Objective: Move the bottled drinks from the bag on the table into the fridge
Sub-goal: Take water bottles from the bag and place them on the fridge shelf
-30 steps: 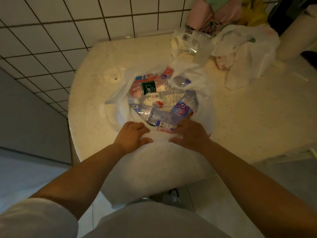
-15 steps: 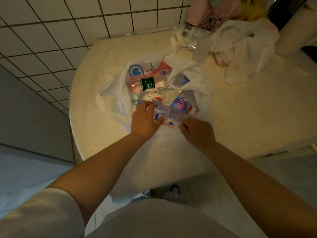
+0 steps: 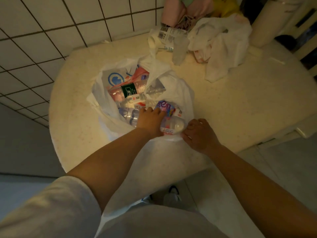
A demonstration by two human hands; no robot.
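Lying in the open white plastic bag (image 3: 173, 90) at the centre of the frame are the bottled drinks, heaped on their sides; at least five can be counted, though the overlap makes a firm total impossible. Nearest the person, a bottle with a pink-and-white label (image 3: 172, 126) points its clear base toward the camera, with small print on the label too fine to read. Just above it lies a bottle with a purple-and-pink wrap (image 3: 165, 108) showing large white letters, partly covered, that look like "me". Higher in the bag sits a pinkish bottle with a dark green label (image 3: 129, 90) bearing white characters that cannot be made out, and below it a clear bottle with a red-and-white label (image 3: 136, 99). A ribbed clear bottle (image 3: 129, 114) lies at the lower left of the pile. The bag's far wall carries a blue circular logo (image 3: 116, 79).

From the lower left, the left hand (image 3: 149, 121) reaches into the bag's mouth, palm down, its fingers curled over the nearest bottle at the label end. Coming from the lower right, the right hand (image 3: 199, 133) pinches the bag's near rim just beside that bottle's base.

Under the bag is a pale speckled round table (image 3: 240, 107) against a white tiled wall (image 3: 51, 26). At the upper right of the table lie a second crumpled white bag (image 3: 223, 47) and one flattened clear bottle with a barcode label (image 3: 167, 36).
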